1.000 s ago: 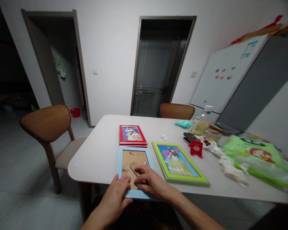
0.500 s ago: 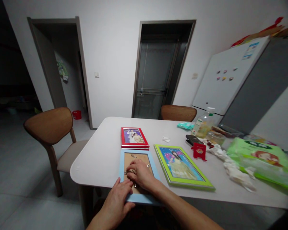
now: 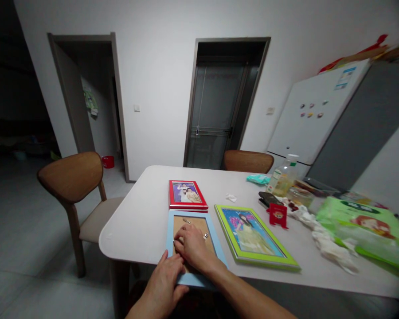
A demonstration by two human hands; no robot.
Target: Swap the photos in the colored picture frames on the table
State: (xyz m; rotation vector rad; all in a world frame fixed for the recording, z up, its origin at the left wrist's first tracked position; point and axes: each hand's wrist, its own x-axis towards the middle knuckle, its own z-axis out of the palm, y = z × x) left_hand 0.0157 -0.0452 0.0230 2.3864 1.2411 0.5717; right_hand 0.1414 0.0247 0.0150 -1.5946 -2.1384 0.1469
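A light blue picture frame [image 3: 170, 235] lies face down at the table's near edge, its brown backing board [image 3: 178, 225] showing. Small metal clips [image 3: 205, 235] sit around the board. My left hand [image 3: 164, 283] is closed on the frame's near left corner, its fingers over the border and its thumb at the near side. Bent over the board is my right hand [image 3: 194, 248], closed, with its fingertips down at the left inner edge by a clip. Whatever those fingertips pinch or press is hidden.
Red picture frames [image 3: 188, 205] lie stacked just beyond the blue one. To the right lies a green picture frame [image 3: 266, 261]. A bottle [image 3: 283, 177], a red card stand [image 3: 278, 215], crumpled tissue [image 3: 329, 248] and a green tissue pack [image 3: 362, 212] crowd the table's right side.
The view has tipped up slightly, so everything sits a little lower. My right fingers have curled in somewhat at the board's left edge. My left hand keeps its place on the frame.
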